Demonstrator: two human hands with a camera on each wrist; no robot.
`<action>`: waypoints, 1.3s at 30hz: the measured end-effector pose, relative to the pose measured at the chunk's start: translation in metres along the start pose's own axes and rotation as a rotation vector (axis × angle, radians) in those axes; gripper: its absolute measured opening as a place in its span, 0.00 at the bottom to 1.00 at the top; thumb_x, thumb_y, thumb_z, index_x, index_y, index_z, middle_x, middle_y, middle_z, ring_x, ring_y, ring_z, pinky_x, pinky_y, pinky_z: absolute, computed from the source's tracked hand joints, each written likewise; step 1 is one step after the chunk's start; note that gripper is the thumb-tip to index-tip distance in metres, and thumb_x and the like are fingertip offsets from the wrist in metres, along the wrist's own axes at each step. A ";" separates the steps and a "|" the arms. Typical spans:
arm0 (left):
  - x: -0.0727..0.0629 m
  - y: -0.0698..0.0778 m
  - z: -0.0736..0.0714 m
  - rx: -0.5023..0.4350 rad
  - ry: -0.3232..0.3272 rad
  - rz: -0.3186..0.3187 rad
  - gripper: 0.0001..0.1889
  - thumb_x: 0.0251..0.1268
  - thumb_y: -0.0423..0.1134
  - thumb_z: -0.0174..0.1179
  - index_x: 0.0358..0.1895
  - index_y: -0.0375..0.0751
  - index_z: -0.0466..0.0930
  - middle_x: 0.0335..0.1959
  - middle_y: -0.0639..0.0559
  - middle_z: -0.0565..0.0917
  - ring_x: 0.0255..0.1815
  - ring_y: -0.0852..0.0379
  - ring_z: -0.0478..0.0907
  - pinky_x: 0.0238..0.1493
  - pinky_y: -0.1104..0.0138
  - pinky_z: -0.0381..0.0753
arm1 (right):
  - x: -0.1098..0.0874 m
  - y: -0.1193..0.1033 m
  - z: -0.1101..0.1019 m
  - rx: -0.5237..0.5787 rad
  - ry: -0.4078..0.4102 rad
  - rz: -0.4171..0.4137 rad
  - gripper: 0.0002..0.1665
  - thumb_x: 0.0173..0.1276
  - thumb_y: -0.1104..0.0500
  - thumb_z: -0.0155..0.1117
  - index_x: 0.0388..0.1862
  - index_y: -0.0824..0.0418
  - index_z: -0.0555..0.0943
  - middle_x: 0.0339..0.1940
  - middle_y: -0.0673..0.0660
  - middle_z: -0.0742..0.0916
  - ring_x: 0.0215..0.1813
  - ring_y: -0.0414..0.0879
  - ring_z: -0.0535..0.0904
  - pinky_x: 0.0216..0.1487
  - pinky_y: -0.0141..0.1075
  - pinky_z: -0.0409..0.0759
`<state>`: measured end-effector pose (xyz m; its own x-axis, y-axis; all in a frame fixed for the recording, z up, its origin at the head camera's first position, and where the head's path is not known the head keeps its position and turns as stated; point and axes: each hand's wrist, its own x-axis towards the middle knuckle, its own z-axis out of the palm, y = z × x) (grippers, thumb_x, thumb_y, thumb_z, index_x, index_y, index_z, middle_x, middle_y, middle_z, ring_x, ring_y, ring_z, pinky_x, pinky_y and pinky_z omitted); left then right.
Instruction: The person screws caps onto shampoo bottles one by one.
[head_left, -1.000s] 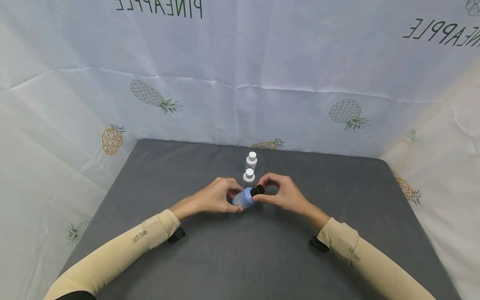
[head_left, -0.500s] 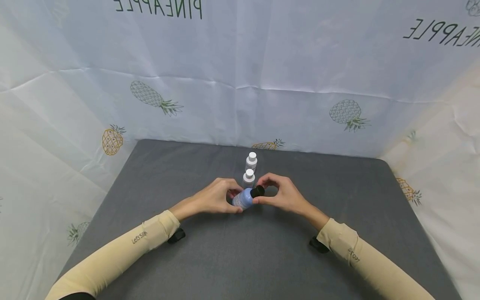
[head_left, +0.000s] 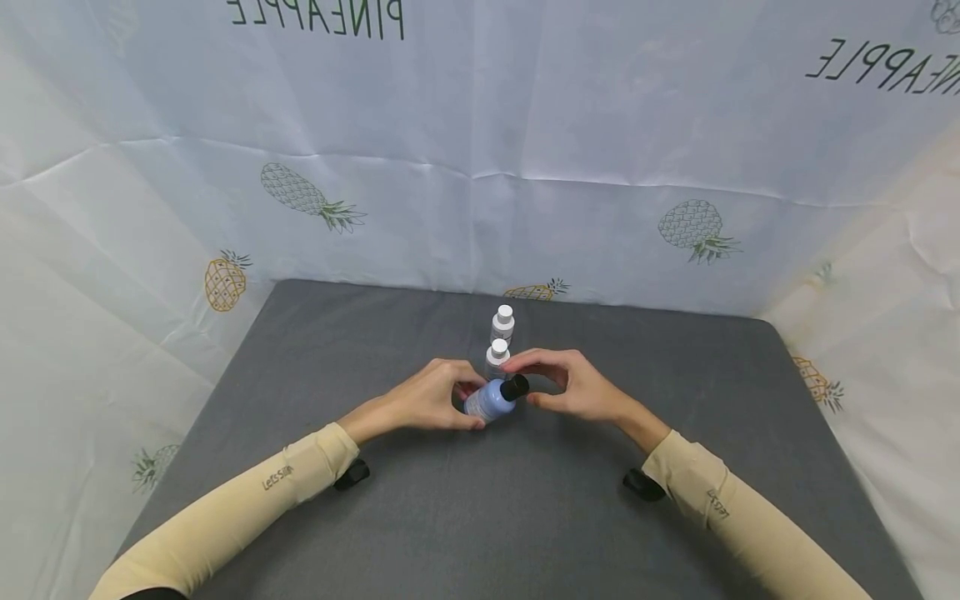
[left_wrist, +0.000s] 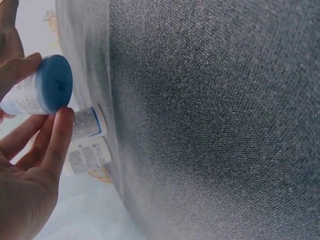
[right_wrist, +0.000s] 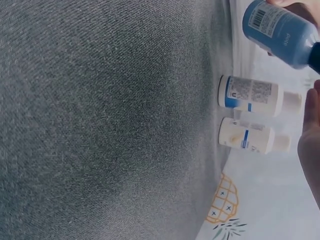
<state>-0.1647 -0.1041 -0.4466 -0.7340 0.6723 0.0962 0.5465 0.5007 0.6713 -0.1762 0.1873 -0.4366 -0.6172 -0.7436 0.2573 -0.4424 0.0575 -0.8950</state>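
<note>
My left hand (head_left: 435, 394) grips a blue bottle (head_left: 487, 402) with a black cap (head_left: 515, 387), thumb on the near side and fingers behind. The bottle leans, its cap pointing up and right. In the left wrist view its round blue base (left_wrist: 54, 84) shows, held above the table. My right hand (head_left: 577, 385) is beside the cap, its fingers slightly bent and reaching over the cap's far side. A gap parts its thumb from the cap; whether a fingertip touches is unclear.
Two white bottles with white caps stand upright behind the blue one, a nearer bottle (head_left: 497, 357) and a farther bottle (head_left: 503, 323). Both rest on the grey table (head_left: 480, 517). A pineapple-print cloth (head_left: 480, 125) hangs behind the table.
The right hand has let go of the black cap: its thumb has drawn back to the right and its fingers have straightened. The left hand and bottle have hardly moved.
</note>
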 end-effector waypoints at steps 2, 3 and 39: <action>0.000 0.000 0.000 -0.002 0.000 0.003 0.23 0.55 0.41 0.84 0.53 0.37 0.91 0.45 0.50 0.91 0.43 0.63 0.87 0.49 0.68 0.93 | 0.001 0.000 0.001 0.002 -0.013 0.001 0.30 0.68 0.79 0.70 0.69 0.68 0.82 0.67 0.73 0.85 0.73 0.40 0.82 0.78 0.33 0.80; -0.001 0.000 0.000 -0.003 -0.002 0.004 0.23 0.55 0.41 0.84 0.53 0.37 0.91 0.45 0.50 0.91 0.43 0.63 0.87 0.49 0.68 0.93 | 0.001 0.001 0.001 0.003 -0.020 -0.002 0.30 0.68 0.79 0.70 0.68 0.67 0.82 0.67 0.71 0.86 0.73 0.40 0.82 0.77 0.33 0.80; 0.001 0.003 -0.001 0.002 -0.007 0.012 0.22 0.56 0.41 0.83 0.54 0.39 0.91 0.44 0.51 0.90 0.43 0.64 0.86 0.49 0.72 0.91 | 0.000 -0.002 0.018 -0.201 0.205 0.187 0.20 0.62 0.60 0.86 0.52 0.54 0.88 0.49 0.51 0.92 0.54 0.40 0.86 0.67 0.50 0.88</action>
<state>-0.1637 -0.1023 -0.4437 -0.7246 0.6820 0.0993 0.5563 0.4937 0.6685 -0.1635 0.1752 -0.4415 -0.8086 -0.5595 0.1817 -0.4160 0.3254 -0.8491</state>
